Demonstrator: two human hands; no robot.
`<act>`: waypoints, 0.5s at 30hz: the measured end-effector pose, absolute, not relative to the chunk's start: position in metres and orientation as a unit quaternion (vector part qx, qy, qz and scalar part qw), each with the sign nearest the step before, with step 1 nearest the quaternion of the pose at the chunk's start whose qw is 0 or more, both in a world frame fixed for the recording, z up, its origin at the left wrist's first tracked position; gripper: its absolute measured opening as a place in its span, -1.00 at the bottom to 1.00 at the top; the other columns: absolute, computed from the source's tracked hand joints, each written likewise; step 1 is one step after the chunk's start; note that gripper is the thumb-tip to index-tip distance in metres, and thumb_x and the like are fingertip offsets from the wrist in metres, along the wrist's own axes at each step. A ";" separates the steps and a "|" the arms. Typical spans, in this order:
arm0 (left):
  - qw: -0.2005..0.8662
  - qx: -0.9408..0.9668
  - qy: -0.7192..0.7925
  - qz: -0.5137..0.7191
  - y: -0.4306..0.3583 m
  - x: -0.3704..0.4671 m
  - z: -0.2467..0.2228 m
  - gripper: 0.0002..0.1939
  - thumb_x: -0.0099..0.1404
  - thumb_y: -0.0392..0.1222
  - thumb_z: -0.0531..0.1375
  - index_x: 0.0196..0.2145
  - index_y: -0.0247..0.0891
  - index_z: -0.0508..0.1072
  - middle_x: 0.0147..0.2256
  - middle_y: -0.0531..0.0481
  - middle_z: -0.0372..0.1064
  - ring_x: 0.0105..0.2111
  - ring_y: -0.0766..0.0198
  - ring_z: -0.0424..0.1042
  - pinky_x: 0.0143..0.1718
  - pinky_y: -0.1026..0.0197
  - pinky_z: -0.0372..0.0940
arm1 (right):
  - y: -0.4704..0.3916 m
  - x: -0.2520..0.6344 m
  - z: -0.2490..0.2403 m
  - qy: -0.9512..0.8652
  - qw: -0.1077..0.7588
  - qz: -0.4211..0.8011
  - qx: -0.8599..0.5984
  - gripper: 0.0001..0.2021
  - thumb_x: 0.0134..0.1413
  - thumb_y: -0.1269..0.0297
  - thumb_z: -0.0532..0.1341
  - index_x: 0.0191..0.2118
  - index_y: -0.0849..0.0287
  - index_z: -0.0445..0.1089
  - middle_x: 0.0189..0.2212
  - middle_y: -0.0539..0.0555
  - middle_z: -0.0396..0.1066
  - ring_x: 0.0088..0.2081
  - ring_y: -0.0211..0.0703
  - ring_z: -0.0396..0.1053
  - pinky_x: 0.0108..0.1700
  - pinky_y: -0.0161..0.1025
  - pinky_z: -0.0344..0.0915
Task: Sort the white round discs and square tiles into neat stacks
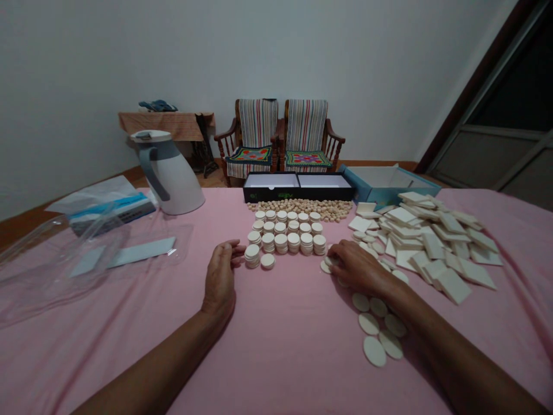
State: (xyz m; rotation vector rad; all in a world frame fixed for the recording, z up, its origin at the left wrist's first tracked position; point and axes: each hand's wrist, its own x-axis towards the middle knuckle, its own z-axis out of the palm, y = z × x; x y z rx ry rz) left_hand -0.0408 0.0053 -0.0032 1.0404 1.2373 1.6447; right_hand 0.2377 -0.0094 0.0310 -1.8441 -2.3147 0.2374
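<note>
My left hand (221,274) rests on its side on the pink cloth, fingers loosely bent and apart, beside the nearest left stack of round wooden discs (252,256). Whether its fingertips touch that stack I cannot tell. A shorter stack of discs (268,261) stands just right of it, in front of several rows of similar stacks (293,242). Over on the right, my right hand (356,266) is closed, its fingertips pinching a pale wooden disc (330,261) at the cloth. Loose discs (368,324) lie beneath and in front of my right wrist; the hand hides some of them.
Square wooden tiles (432,230) lie heaped at the right, before a blue box (391,178). Small wooden pieces (298,206) spread before a black box (298,194). A white jug (175,178), a tissue pack (112,213) and clear plastic packaging (142,253) are at the left.
</note>
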 end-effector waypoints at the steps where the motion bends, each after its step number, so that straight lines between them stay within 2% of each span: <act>1: 0.407 0.413 0.490 0.651 0.005 -0.041 -0.004 -0.65 0.24 0.07 0.10 -0.21 -0.27 0.40 -0.31 -0.06 0.43 -0.31 0.25 0.38 -0.31 0.23 0.22 | -0.010 0.239 0.030 -0.778 0.089 0.085 -0.616 -0.82 -0.01 0.42 0.14 -0.24 0.24 0.40 -0.34 0.14 0.35 -0.30 -0.15 0.26 -0.29 -0.29 0.05; 5: 0.406 0.414 0.491 0.650 0.006 -0.042 -0.006 -0.65 0.24 0.07 0.10 -0.20 -0.27 0.40 -0.30 -0.07 0.43 -0.29 0.25 0.39 -0.30 0.23 0.23 | -0.013 0.241 0.030 -0.783 0.097 0.096 -0.607 -0.82 -0.03 0.39 0.16 -0.24 0.23 0.36 -0.37 0.11 0.34 -0.33 -0.16 0.24 -0.31 -0.29 0.06; 9: 0.399 0.422 0.490 0.650 0.006 -0.042 -0.008 -0.65 0.26 0.06 0.09 -0.19 -0.28 0.41 -0.29 -0.08 0.43 -0.30 0.26 0.39 -0.29 0.22 0.24 | -0.021 0.228 0.041 -0.793 0.146 0.118 -0.580 -0.84 -0.01 0.34 0.17 -0.24 0.20 0.33 -0.34 0.09 0.33 -0.32 -0.17 0.24 -0.30 -0.28 0.09; 12: 0.397 0.423 0.489 0.651 0.007 -0.043 -0.009 -0.65 0.26 0.06 0.09 -0.20 -0.27 0.41 -0.31 -0.06 0.44 -0.31 0.26 0.39 -0.31 0.23 0.24 | -0.026 0.205 0.053 -0.823 0.188 0.127 -0.521 -0.81 -0.01 0.41 0.15 -0.20 0.19 0.30 -0.29 0.09 0.32 -0.26 -0.17 0.24 -0.25 -0.28 0.11; 15: 0.396 0.421 0.488 0.653 0.007 -0.043 -0.009 -0.67 0.26 0.06 0.09 -0.21 -0.26 0.41 -0.31 -0.05 0.44 -0.32 0.27 0.40 -0.31 0.24 0.24 | -0.022 0.176 0.056 -0.849 0.193 0.112 -0.479 -0.74 -0.03 0.49 0.14 -0.15 0.20 0.30 -0.26 0.11 0.32 -0.22 -0.16 0.23 -0.21 -0.27 0.13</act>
